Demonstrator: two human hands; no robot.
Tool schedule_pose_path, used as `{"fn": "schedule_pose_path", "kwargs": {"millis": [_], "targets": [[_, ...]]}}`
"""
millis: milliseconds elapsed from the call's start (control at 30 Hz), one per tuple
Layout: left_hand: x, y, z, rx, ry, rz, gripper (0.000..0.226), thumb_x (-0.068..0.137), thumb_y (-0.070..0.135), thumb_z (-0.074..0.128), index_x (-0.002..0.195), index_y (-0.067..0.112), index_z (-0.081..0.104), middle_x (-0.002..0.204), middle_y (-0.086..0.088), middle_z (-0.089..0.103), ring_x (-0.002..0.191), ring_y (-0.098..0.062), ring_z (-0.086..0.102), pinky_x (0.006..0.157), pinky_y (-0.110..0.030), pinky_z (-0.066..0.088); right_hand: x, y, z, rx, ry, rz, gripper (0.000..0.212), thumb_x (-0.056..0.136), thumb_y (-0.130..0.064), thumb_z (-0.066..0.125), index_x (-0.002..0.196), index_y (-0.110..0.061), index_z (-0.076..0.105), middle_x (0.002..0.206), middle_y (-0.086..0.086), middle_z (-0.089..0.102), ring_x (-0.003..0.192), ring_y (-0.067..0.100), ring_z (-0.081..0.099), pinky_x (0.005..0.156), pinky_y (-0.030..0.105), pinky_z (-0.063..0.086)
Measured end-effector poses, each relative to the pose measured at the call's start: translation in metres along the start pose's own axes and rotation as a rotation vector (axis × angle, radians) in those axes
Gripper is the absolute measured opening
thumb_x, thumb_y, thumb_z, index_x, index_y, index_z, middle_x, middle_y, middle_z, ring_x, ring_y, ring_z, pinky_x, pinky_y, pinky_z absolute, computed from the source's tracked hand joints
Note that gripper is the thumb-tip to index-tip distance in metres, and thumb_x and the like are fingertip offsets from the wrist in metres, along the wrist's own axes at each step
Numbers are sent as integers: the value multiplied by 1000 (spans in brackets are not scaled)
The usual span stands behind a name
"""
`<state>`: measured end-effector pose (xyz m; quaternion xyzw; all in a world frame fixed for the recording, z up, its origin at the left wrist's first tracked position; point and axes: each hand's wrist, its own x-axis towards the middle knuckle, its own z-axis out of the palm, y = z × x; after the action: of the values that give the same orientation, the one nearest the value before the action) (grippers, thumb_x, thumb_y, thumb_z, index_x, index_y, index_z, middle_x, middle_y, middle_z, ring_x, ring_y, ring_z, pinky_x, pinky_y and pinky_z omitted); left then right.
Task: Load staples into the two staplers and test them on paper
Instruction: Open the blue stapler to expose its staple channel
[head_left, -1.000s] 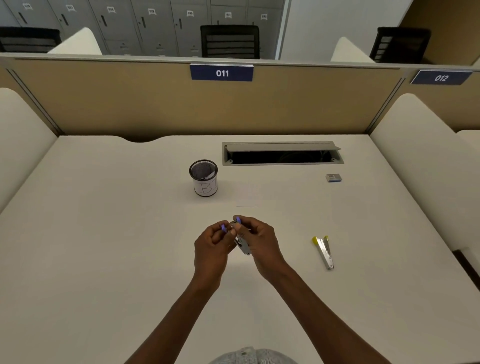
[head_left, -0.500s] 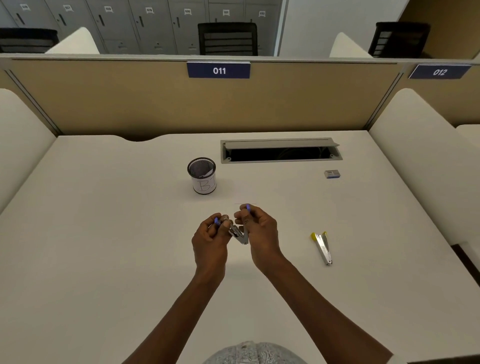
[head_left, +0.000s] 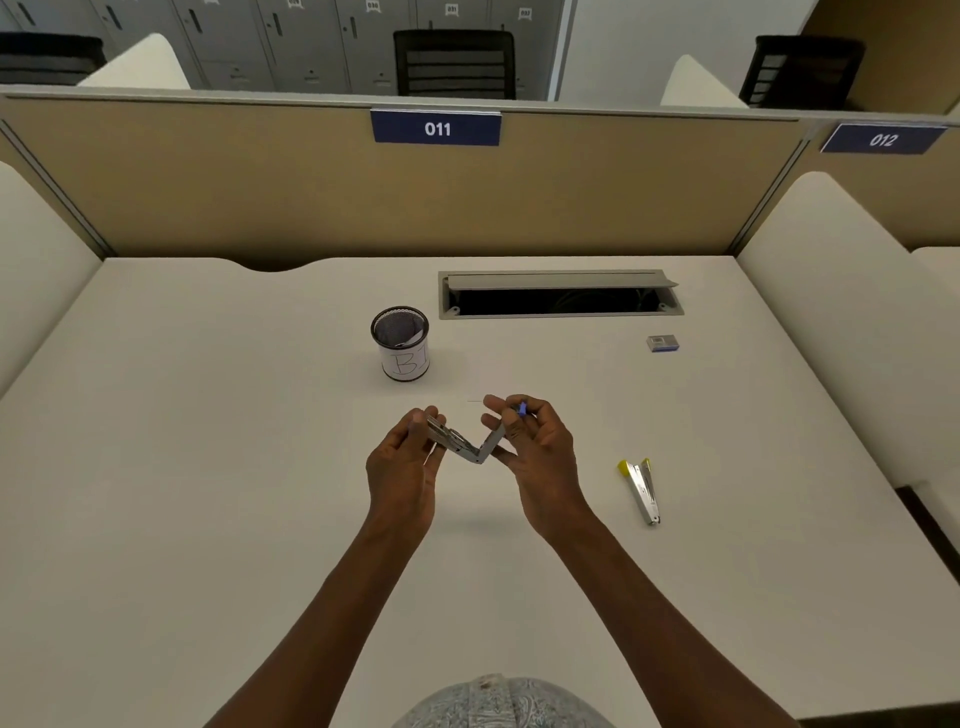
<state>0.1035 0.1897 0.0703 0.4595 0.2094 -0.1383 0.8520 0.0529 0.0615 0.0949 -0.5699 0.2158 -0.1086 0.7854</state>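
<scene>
A small metal stapler with purple tips (head_left: 470, 448) is held above the desk, hinged wide apart into a V. My left hand (head_left: 405, 462) pinches its left arm, and my right hand (head_left: 535, 452) pinches the right arm near the purple end. A second metal stapler with yellow tips (head_left: 642, 491) lies flat on the desk to the right, untouched. A small staple box (head_left: 663, 343) sits further back on the right. A thin strip, perhaps staples (head_left: 475, 401), lies on the desk just beyond my hands.
A black mesh cup (head_left: 401, 345) with a white label stands left of centre. A grey cable-slot hatch (head_left: 560, 296) is set into the white desk (head_left: 208, 467). A tan partition (head_left: 311, 197) marked 011 closes the back.
The stapler's two arms have been pulled apart from nearly folded to a wide V. My hands moved away from each other, left going left and right going right.
</scene>
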Motion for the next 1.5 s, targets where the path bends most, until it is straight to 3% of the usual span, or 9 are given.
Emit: {"fn": "schedule_pose_path", "kwargs": {"millis": [267,567,733,833,933,1000,1067,1200,1500], "targets": [[3,2,6,-44,7,-22,22,96,7,57,116,-2,59,117,-17,68,109,-29,67,99,-43,50,-2,4,-12,131,7,1,7,100,-15,47,105,-14,53,127,2,66,118,19,62,96,41,50],[9,6,13,-56,1,1,29,101,3,47,126,-10,51,113,-18,67,111,-33,65,98,-44,51,2,13,-33,486,64,103,12,97,0,47,101,-4,58,115,23,68,113,33,64,94,40,55],[14,7,12,-65,-21,19,28,101,1,44,125,-12,51,115,-21,65,109,-33,65,99,-43,51,5,25,-48,425,145,226,12,90,9,53,96,8,63,92,19,70,99,34,69,87,36,58],[15,9,12,-75,-70,13,24,101,0,42,122,-7,53,110,-16,67,105,-31,68,93,-40,54,8,29,-55,342,177,312,13,86,11,55,92,13,66,89,20,66,87,33,70,81,35,60],[15,9,14,-59,-124,7,23,101,0,43,121,-6,53,111,-15,68,102,-28,69,89,-36,57,10,28,-57,-52,107,349,18,87,-3,57,94,-1,73,94,14,68,85,23,65,82,34,56],[16,9,13,-38,-162,5,26,101,1,44,124,-8,52,112,-14,68,104,-28,69,90,-36,57,12,24,-54,-433,36,268,19,87,-13,57,87,-13,76,82,0,69,73,10,59,70,27,47],[16,8,12,-13,-208,-2,28,101,2,45,126,-8,52,113,-14,69,107,-29,68,87,-34,58,13,16,-45,-600,-60,182,20,87,-21,56,82,-18,75,74,-9,70,63,2,56,58,17,39],[15,6,10,44,-286,-18,28,100,4,48,126,-4,54,111,-11,72,107,-29,69,82,-31,58,17,2,-22,-484,-250,213,24,88,-32,55,88,-17,73,82,3,75,66,14,67,59,23,51],[21,11,6,102,-337,14,27,97,8,53,122,3,59,112,-9,73,106,-27,69,82,-30,58,20,2,13,-425,-159,286,64,69,-66,60,90,-7,71,75,5,75,55,13,63,52,26,48]]}}
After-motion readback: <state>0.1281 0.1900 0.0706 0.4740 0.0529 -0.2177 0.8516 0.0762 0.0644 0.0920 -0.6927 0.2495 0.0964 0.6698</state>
